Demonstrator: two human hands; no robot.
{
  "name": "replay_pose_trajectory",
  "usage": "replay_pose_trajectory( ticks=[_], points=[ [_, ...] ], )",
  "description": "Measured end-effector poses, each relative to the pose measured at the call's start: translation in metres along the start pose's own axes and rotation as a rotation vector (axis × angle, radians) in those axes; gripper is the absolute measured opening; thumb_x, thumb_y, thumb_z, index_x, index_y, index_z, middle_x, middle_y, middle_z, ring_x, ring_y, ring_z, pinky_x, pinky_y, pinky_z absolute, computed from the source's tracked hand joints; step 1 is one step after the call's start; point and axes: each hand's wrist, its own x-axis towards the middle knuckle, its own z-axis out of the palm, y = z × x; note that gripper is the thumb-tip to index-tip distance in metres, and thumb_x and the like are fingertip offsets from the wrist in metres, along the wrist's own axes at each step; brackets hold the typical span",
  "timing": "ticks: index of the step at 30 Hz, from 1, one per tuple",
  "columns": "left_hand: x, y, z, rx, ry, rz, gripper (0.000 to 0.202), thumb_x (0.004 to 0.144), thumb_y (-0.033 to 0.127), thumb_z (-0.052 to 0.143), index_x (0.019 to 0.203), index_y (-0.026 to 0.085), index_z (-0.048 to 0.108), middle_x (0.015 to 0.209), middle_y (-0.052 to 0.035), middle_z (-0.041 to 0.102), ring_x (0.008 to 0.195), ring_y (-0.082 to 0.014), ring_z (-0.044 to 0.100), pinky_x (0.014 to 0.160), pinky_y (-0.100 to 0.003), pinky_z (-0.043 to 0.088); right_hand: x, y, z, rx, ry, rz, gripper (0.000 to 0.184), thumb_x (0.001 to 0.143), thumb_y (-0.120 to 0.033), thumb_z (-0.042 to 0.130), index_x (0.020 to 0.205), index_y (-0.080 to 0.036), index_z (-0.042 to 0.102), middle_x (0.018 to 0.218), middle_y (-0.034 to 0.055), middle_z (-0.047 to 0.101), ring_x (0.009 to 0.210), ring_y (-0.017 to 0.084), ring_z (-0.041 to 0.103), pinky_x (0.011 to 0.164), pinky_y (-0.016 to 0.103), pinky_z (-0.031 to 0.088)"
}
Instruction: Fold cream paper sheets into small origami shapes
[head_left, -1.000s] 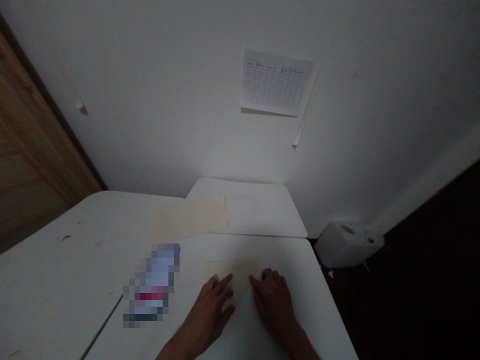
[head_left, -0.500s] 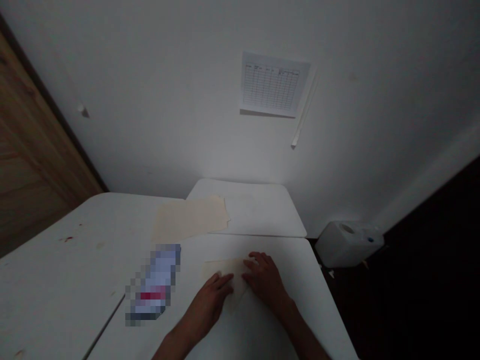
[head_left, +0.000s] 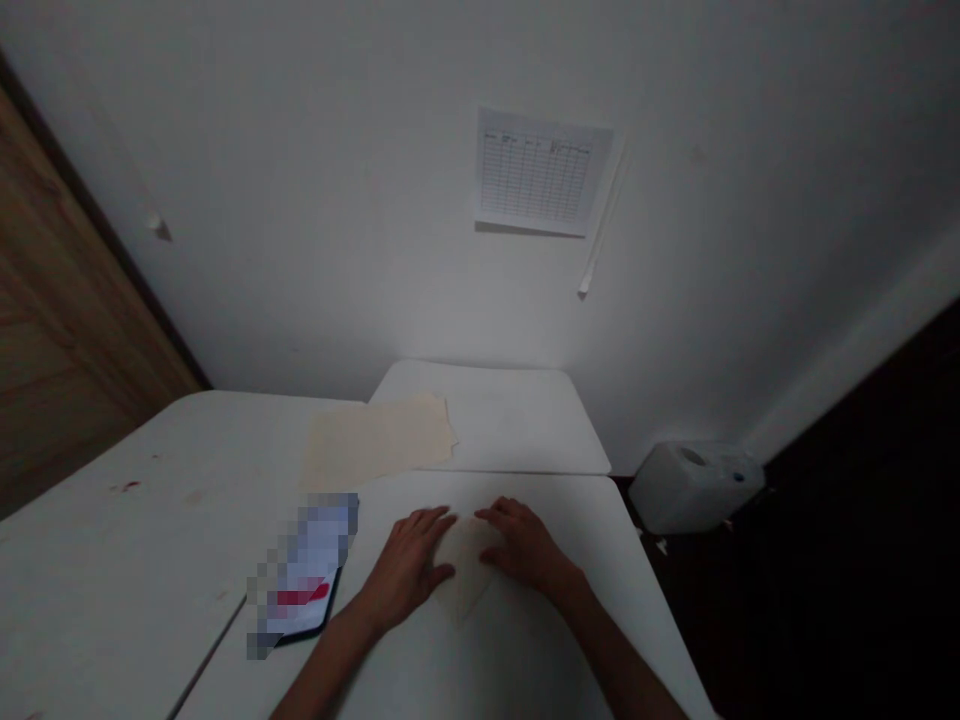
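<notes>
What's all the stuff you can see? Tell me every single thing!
Small cream sheet: one, cream, between the hands
Larger cream sheet: at least one, cream, further back
Smartphone: one, dark edge, pale and red screen, left of the hands
Tabletop sections: three, white, under the sheets and phone
Red marks: a few, left tabletop
Printed table: one page, white, on the wall
Wall: white-grey, behind
Thin strip: one, white, beside the page
Wooden panel: one, brown, far left
Plastic container: one, whitish, right, on the floor
Floor: dark, right
Left hand: one, sheet's left
Right hand: one, sheet's right
</notes>
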Motion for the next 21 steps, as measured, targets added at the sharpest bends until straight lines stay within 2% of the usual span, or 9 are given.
replay_pose_trajectory(
  ticks=[4,10,17,21],
  points=[
    [0.004,0.001,-0.003,0.006,-0.03,0.041,0.062,0.074,0.022,0.072,0.131,0.024,0.048,0.127,-0.0072,0.058,0.119,-0.0281,0.049,0.1,-0.047,0.037,0.0,0.006,0.005,0.044,-0.007,0.04,0.058,0.074,-0.03,0.076,0.128,-0.025,0.057,0.119,0.006,0.062,0.109,0.023,0.056,0.097,0.033,0.041],
    [0.004,0.002,-0.003,0.039,-0.002,0.09,0.062,0.073,0.022,0.074,0.13,0.023,0.048,0.127,-0.0096,0.054,0.119,-0.0293,0.048,0.1,-0.046,0.036,-0.003,0.01,0.008,0.025,-0.011,0.033,0.032,0.076,-0.031,0.075,0.106,-0.022,0.068,0.105,0.0043,0.067,0.099,0.021,0.061,0.09,0.03,0.044],
    [0.005,0.009,-0.01,0.006,-0.015,0.101,0.034,0.075,0.02,0.071,0.106,0.021,0.057,0.112,-0.0062,0.06,0.107,-0.0265,0.054,0.092,-0.042,0.04,-0.006,0.009,0.01,-0.005,0.007,-0.005,0.014,0.078,-0.03,0.075,0.089,-0.022,0.07,0.093,0.0007,0.068,0.09,0.018,0.061,0.082,0.026,0.043],
    [0.003,0.004,-0.009,-0.009,-0.049,0.093,0.031,0.078,0.018,0.066,0.108,0.021,0.058,0.107,-0.0059,0.064,0.1,-0.0256,0.058,0.089,-0.042,0.044,-0.007,0.011,0.011,-0.016,0.016,-0.019,0.012,0.079,-0.029,0.074,0.088,-0.022,0.07,0.09,0.0006,0.069,0.088,0.017,0.061,0.08,0.026,0.043]
  ],
)
